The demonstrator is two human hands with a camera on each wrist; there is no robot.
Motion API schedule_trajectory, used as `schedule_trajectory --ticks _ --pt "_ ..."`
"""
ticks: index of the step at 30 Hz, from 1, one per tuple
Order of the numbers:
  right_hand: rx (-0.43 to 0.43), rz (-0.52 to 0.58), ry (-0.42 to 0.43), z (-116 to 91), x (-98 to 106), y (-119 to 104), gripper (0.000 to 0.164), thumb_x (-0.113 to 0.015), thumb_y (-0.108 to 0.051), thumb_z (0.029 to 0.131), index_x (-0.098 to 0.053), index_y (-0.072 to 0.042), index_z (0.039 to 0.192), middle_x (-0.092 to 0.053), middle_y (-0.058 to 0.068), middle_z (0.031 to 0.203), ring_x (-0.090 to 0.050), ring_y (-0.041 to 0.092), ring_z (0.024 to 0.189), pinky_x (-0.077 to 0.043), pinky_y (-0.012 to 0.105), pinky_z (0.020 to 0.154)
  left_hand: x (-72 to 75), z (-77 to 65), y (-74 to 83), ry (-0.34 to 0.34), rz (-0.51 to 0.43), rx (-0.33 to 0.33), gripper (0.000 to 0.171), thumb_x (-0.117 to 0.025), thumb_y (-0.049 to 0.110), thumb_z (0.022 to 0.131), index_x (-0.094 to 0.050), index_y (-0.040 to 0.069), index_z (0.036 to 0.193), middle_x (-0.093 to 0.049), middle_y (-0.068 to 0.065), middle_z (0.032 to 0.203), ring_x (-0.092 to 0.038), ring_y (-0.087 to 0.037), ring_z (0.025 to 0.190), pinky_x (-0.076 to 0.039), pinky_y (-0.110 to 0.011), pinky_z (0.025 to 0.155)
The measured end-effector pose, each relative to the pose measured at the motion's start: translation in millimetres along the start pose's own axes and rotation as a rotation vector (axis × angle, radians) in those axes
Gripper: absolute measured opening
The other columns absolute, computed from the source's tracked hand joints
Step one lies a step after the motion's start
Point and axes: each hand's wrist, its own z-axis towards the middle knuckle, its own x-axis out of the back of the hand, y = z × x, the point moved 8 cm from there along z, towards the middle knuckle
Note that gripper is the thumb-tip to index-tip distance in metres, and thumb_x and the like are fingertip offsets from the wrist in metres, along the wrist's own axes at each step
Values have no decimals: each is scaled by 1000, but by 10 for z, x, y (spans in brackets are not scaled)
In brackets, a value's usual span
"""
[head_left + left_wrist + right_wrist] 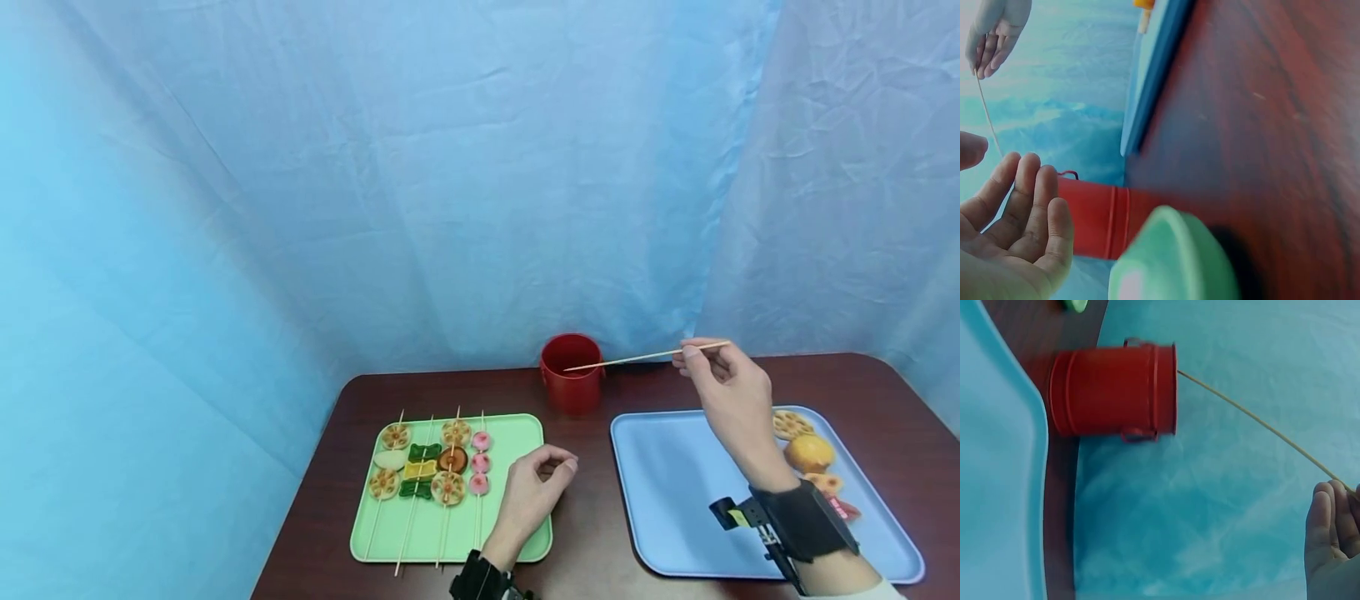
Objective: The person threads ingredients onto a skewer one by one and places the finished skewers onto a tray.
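My right hand (731,404) is raised above the blue tray, pinching a thin bamboo skewer (637,359) near one end. The other end of that stick points left, right at the mouth of a red bucket (572,393); in the right wrist view its tip shows by the rim. Nothing is threaded on the stick. Low over the right edge of the green tray (521,437) is my left hand (534,492), holding nothing, its fingers loosely bent and its thumb apart from them in the left wrist view. Beside it lies a skewer of pink balls (480,463).
More loaded skewers lie side by side on the green tray, with lotus root slices (383,483), a mushroom slice (452,460) and green and yellow pieces (420,470). On the blue tray's (663,483) right side sit a yellow round piece (810,453) and a lotus slice (791,424).
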Motion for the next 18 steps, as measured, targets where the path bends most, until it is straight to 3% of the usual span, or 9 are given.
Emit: schedule_trajectory --ticks 4,9,13,18 --pt "-17 44 -42 -132 -26 -14 32 -59 -26 107 -66 -3 128 -73 -1 109 -67 -3 96 -50 9 83 -49 48 74 -11 -73 -11 20 -69 29 98 -77 15 109 -76 5 101 -71 -8 88 -55 -24 81" --pt "-48 120 -73 -274 -94 -25 30 -59 -24 107 -66 -4 129 -75 1 110 -70 5 98 -52 12 84 -102 97 133 -9 -261 11 22 -66 23 102 -72 11 119 -75 -11 115 -74 -16 97 -56 -25 85" --pt "-81 222 -115 -375 -206 -9 30 -59 -22 107 -65 -1 127 -75 5 111 -72 10 99 -55 18 85 -122 131 158 24 -389 53 24 -65 23 103 -70 12 124 -75 -11 118 -74 -19 100 -57 -27 87" --pt "-173 365 -189 -492 -388 66 31 -60 -21 106 -64 3 124 -76 4 106 -73 11 97 -57 23 83 -169 155 239 38 -495 56 33 -66 24 103 -66 9 131 -74 -12 121 -74 -23 104 -57 -30 87"
